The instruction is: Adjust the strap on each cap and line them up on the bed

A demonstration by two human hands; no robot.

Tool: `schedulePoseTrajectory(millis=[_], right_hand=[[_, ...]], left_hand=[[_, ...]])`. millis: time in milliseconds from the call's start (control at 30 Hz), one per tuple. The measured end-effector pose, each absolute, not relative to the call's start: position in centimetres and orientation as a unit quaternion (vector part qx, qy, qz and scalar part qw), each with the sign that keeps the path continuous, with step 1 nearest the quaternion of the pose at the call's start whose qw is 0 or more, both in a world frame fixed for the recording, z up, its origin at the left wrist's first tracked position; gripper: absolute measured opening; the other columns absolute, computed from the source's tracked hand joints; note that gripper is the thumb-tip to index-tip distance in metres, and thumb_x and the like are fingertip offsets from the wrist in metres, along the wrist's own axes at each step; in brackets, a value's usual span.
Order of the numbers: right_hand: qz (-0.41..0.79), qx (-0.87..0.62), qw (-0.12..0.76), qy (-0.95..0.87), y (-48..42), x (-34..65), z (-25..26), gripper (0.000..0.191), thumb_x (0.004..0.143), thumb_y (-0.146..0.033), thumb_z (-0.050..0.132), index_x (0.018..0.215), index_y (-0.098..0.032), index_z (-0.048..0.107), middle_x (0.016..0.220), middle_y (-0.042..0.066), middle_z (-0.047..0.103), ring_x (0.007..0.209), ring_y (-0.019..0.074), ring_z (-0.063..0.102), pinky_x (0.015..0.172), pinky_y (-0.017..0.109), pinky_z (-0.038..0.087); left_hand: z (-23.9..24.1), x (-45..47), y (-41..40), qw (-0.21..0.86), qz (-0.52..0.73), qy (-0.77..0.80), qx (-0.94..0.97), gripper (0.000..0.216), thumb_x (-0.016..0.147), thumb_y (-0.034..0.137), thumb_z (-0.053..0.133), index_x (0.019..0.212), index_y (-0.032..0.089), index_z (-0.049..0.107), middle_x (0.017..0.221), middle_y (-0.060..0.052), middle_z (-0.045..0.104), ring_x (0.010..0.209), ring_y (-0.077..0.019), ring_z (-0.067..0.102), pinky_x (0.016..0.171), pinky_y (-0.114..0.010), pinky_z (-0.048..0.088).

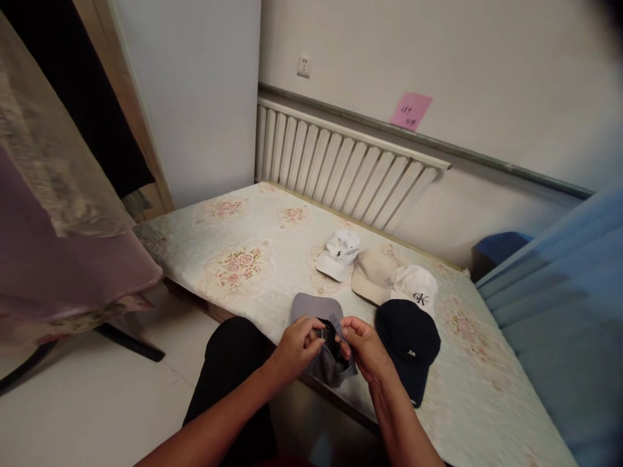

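Observation:
A grey baseball cap (316,306) rests at the near edge of the floral bed, its brim pointing away from me and its opening facing up. My left hand (300,342) is closed in a pinch on the cap's strap end, where a small metal buckle shows. In my right hand (361,344) the free end of the grey strap (337,324) is pinched between thumb and fingers. The strap appears unfastened, its two ends apart. Right beside my right hand lies a black cap (407,334) with a small white logo.
A white cap (339,254), a beige cap (374,275) and a white cap with dark letters (416,285) sit in a row on the bed (189,243). Behind stands a radiator (335,159). A blue curtain (549,324) hangs right; a draped chair (63,259) stands left.

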State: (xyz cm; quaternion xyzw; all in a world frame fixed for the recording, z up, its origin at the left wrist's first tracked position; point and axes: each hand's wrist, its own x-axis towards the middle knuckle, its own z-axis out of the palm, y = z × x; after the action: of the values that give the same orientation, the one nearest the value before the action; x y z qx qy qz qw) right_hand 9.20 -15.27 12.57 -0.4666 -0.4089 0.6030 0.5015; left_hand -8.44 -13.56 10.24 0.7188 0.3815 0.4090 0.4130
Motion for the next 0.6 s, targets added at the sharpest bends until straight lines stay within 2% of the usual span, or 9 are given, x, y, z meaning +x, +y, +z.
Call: schedulePoseTrajectory(millis=[133,367,600], right_hand=[[0.646,-0.456,0.489,-0.369,-15.1,9.7,11.5,0.026,0.068,-0.035,0.075,0.073,-0.016,0.058,0.05,-0.007,0.052,0.034,0.0011,0.027,0.036,0.018,0.018],[0.68,-0.427,0.469,-0.369,-15.6,9.8,10.4,0.025,0.069,-0.036,0.075,0.074,-0.016,0.059,0.044,-0.01,0.04,0.036,0.0018,0.023,0.038,0.019,0.017],[0.702,-0.403,0.457,-0.368,-15.7,9.7,9.9,0.026,0.07,-0.036,0.074,0.075,-0.017,0.058,0.042,-0.01,0.039,0.036,0.0023,0.021,0.039,0.019,0.016]], left_hand=[[10.2,-8.6,-13.5,0.419,0.418,0.372,0.715,0.02,0.078,0.016,0.053,0.098,0.016,0.059,0.066,0.003,0.053,0.059,-0.0109,0.052,0.061,-0.024,0.041],[10.0,-8.6,-13.6,0.461,0.426,0.346,0.697,0.019,0.08,0.019,0.053,0.098,0.016,0.058,0.07,0.003,0.054,0.058,-0.0105,0.055,0.06,-0.024,0.044],[9.8,-8.6,-13.8,0.48,0.432,0.324,0.692,0.018,0.081,0.019,0.052,0.098,0.016,0.058,0.074,0.002,0.055,0.058,-0.01,0.057,0.06,-0.024,0.045]])
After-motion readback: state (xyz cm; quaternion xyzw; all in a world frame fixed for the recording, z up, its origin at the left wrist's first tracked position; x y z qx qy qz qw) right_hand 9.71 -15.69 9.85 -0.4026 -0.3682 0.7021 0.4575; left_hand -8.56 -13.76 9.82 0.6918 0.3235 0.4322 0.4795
